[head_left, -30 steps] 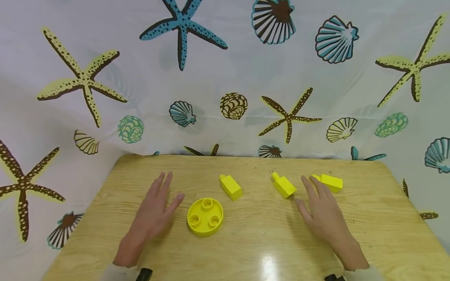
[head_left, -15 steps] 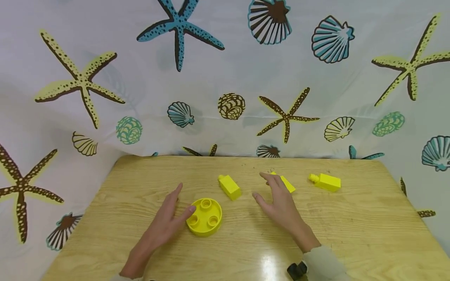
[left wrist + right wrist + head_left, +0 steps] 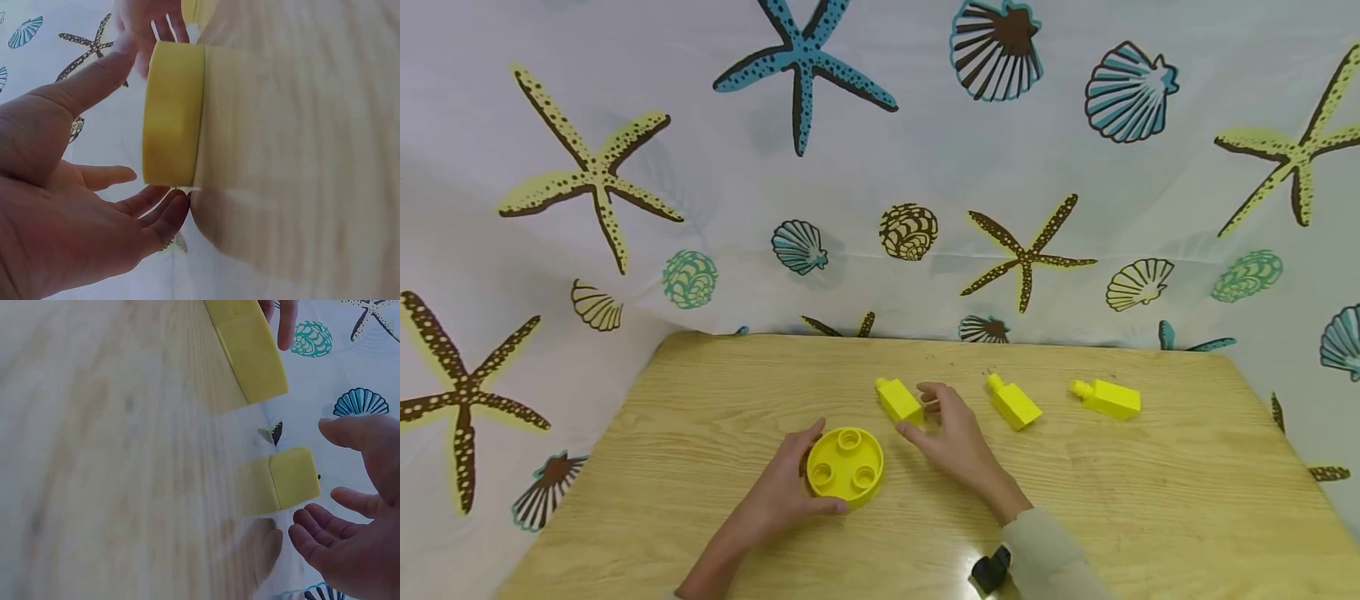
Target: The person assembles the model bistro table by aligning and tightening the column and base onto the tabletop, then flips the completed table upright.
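Disc (image 3: 846, 467), yellow and shallow, lies flat on the wooden table (image 3: 1112, 492) with three hollow round posts (image 3: 849, 441) standing inside its rim. Left hand (image 3: 782, 487) curves around its near and left sides, the thumb toward the near edge and the other fingers at the far left. Thumb and fingers stand apart; whether any of them touches the wall, I cannot tell.

Just beyond the disc, toward the far right, lies the left block (image 3: 898, 402), yellow, its knobbed end pointing away and to the left. Right hand (image 3: 958, 437) is just beside its right side, thumb and fingers parted, with a gap to the block in the right wrist view.

Farther right lie the middle block (image 3: 1016, 406), slanted like the first, and the right block (image 3: 1112, 399), its knob pointing left. A pale sleeve (image 3: 1052, 554) covers the right forearm, with a black object (image 3: 989, 572) near the wrist. White cloth (image 3: 850, 183) printed with starfish and shells hangs behind the table.
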Available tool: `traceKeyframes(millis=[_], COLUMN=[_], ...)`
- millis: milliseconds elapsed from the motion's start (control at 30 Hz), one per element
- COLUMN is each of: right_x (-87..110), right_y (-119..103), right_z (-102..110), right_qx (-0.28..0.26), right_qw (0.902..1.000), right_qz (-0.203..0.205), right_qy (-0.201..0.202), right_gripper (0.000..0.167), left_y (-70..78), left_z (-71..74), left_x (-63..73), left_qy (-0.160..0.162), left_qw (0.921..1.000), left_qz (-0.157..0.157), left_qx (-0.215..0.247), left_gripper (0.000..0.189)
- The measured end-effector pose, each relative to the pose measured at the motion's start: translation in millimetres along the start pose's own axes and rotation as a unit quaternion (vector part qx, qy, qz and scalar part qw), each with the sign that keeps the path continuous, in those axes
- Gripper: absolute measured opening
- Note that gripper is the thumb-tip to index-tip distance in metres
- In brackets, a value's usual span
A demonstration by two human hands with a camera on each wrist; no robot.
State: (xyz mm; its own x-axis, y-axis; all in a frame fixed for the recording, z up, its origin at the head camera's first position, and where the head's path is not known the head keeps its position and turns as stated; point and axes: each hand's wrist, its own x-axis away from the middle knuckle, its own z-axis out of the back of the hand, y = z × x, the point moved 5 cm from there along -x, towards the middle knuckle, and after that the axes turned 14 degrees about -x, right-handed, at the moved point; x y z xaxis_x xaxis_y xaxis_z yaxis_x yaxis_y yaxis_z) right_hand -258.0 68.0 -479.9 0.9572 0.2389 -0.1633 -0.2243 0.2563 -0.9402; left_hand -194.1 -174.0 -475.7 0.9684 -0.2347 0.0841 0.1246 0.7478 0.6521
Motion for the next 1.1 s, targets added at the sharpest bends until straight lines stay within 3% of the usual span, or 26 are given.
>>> traceKeyframes(millis=[267, 500, 800, 1100], right_x=[-11.7, -16.5, -5.1, 13.0], right_y=[6, 7, 0, -20], right_z=[-12, -6, 21, 44], right_qx=[0.022, 0.04, -0.007, -0.074], right_qw=[0.9997, 0.9985, 0.9974, 0.9951], right_qz=[-0.012, -0.026, -0.043, -0.017], right_qy=[0.0, 0.028, 0.057, 0.064], right_gripper=[0.061, 0.043, 0.04, 0.041], left_y=[12.4, 14.6, 21.7, 34.2], left_z=[-7.6, -10.6, -17.2, -26.9], left_x=[-2.4, -7.6, -21.9, -31.7], left_qy=[0.039, 0.05, 0.029, 0.018], left_qw=[0.9983, 0.9975, 0.9988, 0.9988], left_qz=[0.011, 0.005, -0.024, -0.045], left_qx=[-0.041, -0.05, -0.032, -0.009], left_gripper=[0.106, 0.101, 0.097, 0.095])
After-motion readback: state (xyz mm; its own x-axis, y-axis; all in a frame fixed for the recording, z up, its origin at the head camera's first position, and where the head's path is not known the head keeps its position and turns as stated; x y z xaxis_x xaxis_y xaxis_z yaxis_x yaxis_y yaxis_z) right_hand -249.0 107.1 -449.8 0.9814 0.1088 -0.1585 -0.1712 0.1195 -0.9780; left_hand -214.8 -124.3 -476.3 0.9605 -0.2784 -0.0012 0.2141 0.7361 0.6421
